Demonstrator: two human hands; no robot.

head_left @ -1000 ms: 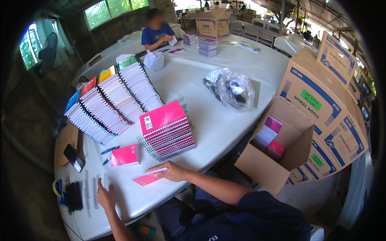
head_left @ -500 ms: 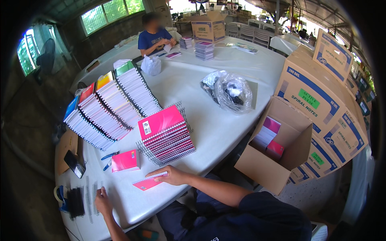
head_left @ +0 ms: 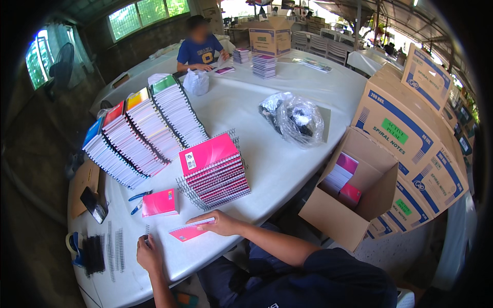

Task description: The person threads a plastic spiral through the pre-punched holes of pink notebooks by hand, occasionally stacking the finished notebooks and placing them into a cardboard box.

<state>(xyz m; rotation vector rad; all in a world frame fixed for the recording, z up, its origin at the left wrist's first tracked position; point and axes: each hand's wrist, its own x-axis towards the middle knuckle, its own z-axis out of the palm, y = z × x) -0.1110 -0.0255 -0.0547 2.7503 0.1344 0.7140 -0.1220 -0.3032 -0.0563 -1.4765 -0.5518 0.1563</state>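
My right hand (head_left: 222,224) grips a small pink notebook (head_left: 186,232) by its right side, just over the near edge of the table. A row of holes shows along its upper edge. To the left, my left hand (head_left: 149,254) is closed, and a short dark wire spiral coil (head_left: 147,229) sticks up past its fingers. Loose wire coils (head_left: 119,250) lie left of that hand, beside a dark bundle of coils (head_left: 94,254). Beyond the notebook lies another pink notebook (head_left: 159,203), with blue-handled pliers (head_left: 137,201) next to it.
A tall stack of pink spiral notebooks (head_left: 213,169) stands ahead, with rows of larger spiral notebooks (head_left: 146,131) behind left. A phone (head_left: 93,205) rests at the left. An open carton (head_left: 334,218) holds notebooks at right, beside stacked cartons (head_left: 411,138). Across the table sits a person (head_left: 197,51).
My left hand has moved right from the loose coils toward the notebook, with a coil now in its fingers. The right hand stays almost still. The person opposite has shifted their hands.
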